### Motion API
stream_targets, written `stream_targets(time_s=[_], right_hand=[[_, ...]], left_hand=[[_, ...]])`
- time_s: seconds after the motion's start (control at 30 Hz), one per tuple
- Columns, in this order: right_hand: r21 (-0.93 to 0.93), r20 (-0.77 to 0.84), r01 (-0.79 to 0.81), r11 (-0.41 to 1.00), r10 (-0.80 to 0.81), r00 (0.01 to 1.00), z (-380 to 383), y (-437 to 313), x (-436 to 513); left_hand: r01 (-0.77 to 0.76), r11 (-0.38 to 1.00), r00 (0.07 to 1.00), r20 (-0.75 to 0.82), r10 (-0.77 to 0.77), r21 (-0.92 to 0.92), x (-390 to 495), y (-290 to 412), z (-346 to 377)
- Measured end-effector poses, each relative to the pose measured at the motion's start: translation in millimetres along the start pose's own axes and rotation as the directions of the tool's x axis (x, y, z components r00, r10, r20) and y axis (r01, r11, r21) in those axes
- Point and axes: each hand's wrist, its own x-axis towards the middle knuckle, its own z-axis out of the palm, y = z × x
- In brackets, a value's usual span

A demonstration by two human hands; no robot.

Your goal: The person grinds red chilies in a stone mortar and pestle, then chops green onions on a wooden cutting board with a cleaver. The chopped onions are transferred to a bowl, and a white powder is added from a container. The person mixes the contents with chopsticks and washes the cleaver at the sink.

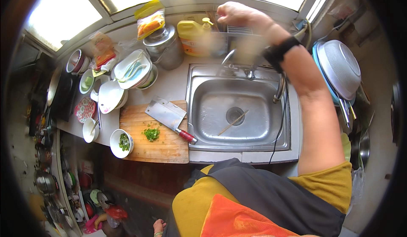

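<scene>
My right hand (237,14) is raised at the window ledge behind the sink, near several thin sticks (211,17) and a yellow pump bottle (193,38). Its fingers look curled; blur hides whether they hold anything. Low at my side hangs my left hand (159,226), mostly cut off from sight. Before me, a wooden cutting board (168,151) carries a cleaver (167,112) with a red handle, beside a small heap of chopped green onion (151,134). On the board's left edge, a white bowl (115,148) holds more chopped greens. A wooden chopstick (230,125) lies across the sink drain.
The steel sink (203,109) adjoins the board, its faucet (250,74) behind. Stacked dishes (109,94), a lidded metal pot (168,52) and a yellow bag (149,20) line the left counter. Basins (338,67) lean at the right. A dark cord (279,132) crosses the sink's right rim.
</scene>
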Motion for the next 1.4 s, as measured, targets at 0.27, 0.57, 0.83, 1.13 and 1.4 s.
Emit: stream_targets(time_s=[0.27,0.57,0.83,1.13,1.4], right_hand=[[-0.193,0.011,-0.373,0.908,0.382,0.924,93.3,-8.4,75.2],[0.138,-0.221,-0.366,0.92,0.389,0.894,96.2,76.6,87.0],[0.28,-0.29,-0.282,0.918,0.361,0.886,130.9,85.2,120.6],[0.273,-0.227,-0.298,0.915,0.362,0.904,143.2,106.2,127.7],[0.619,-0.298,-0.199,0.76,0.461,0.836,70.6,116.9,101.3]], left_hand=[[0.097,0.989,0.995,0.011,-0.096,-0.112,-46.1,-66.0,32.5],[0.165,0.968,0.986,0.023,-0.163,-0.188,-57.5,-93.3,59.6],[0.173,0.954,0.984,0.009,-0.176,-0.244,-68.0,-95.1,70.9],[0.151,0.915,0.988,0.016,-0.156,-0.374,-85.1,-114.3,74.4],[-0.124,0.992,0.99,-0.068,0.123,-0.016,-74.4,-85.5,50.0]])
